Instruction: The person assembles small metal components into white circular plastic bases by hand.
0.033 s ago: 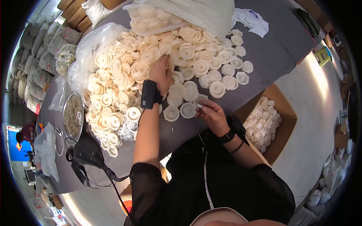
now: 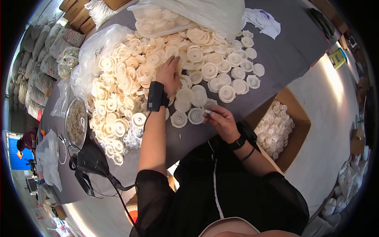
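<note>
Pinching something small and pale between my fingertips, my right hand hovers at the near edge of the spread; I cannot tell what the piece is, only that thumb and forefinger close on it just beside a cream plastic disc. My left hand lies flat, fingers loosely spread, on the heap of discs, touching several and gripping none. That heap covers much of the grey table (a few discs sit apart in neat rows toward the far right). Beside my right arm, below the table edge, an open cardboard box holds a shallow layer of similar white parts. Judging by that, I'd say only a small share is boxed and the bulk remains on the table. Farther out: a clear plastic bag of more discs at the far side, a metal bowl of small bits to my left.
</note>
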### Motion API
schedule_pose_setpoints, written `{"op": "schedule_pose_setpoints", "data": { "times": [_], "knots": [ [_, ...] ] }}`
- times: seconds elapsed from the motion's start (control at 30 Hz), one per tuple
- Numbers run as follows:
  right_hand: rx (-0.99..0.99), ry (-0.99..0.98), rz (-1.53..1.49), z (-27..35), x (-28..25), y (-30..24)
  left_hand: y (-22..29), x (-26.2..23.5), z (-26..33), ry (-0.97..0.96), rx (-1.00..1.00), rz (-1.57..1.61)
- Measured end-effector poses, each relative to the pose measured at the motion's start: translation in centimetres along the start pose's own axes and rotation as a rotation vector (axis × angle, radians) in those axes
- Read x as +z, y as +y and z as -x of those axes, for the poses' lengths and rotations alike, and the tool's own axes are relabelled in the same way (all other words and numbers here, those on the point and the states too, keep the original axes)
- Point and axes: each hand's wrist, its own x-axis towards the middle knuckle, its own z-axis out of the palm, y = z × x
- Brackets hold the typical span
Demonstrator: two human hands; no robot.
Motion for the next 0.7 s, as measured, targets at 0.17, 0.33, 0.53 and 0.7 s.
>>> {"op": "schedule_pose_setpoints", "data": {
  "times": [0.17,0.33,0.53,0.7],
  "knots": [
    [-0.023,0.003,-0.018,-0.7,-0.4,-0.2,0.3,-1.0,-0.3,-0.165,-0.111,-0.236],
    [-0.017,0.021,0.073,-1.0,0.8,0.0,1.7,-2.9,3.3,0.325,-0.088,-0.117],
    [-0.111,-0.105,0.245,-1.3,3.7,2.1,9.1,-4.4,9.1,0.415,-0.435,0.298],
    [-0.083,-0.07,0.336,-0.8,4.9,3.1,11.3,-4.8,13.8,0.334,-0.61,0.62]
  ]
}}
